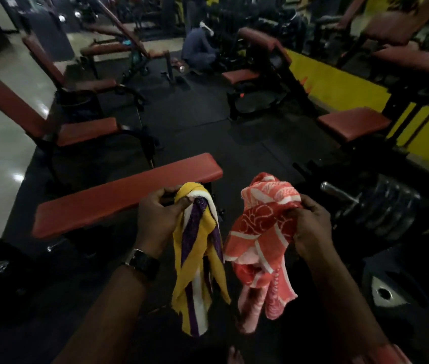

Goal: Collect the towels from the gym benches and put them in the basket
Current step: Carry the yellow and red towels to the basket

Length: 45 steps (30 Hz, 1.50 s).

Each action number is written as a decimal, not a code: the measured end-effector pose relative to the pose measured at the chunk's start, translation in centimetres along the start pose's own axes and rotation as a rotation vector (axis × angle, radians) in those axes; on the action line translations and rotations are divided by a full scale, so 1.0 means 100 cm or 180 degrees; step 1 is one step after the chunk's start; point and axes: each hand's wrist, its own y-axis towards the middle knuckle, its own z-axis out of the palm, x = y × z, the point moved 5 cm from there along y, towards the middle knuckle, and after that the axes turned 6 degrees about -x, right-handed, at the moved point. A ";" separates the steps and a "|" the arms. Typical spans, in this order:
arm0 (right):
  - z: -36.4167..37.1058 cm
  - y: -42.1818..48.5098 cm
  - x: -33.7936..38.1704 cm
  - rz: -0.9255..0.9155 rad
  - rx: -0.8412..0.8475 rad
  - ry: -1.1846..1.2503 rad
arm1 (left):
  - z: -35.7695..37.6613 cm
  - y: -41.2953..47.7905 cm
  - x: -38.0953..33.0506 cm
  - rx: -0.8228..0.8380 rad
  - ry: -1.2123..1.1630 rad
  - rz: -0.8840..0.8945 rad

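Carrying 2 towels, 1 per hand

The left hand [159, 214] pinches the yellow, purple and white towel [200, 258] by its bunched top, so the length hangs straight down and clears the floor. The right hand [310, 224] curls round the coral patterned towel [258, 232], wadded into a loose bundle with 1 end trailing below. Both towels hang in the air just beside the right end of the flat bench [118, 198], whose pad shows no cloth. No basket is plainly in view in this dim room, so I judge the drop not yet made.
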 end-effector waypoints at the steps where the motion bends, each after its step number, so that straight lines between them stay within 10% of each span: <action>1: 0.014 0.027 0.004 0.0010 -0.0002 -0.0027 | 0.013 0.027 0.001 -0.0007 -0.0026 -0.0048; 25: 0.222 0.644 0.099 -0.0133 -0.0785 -0.0150 | 0.407 0.622 0.034 0.0398 -0.0485 -0.0429; 45: 0.508 1.114 0.075 0.0427 0.0456 -0.0482 | 0.555 0.980 0.085 -0.1023 -0.0627 -0.0853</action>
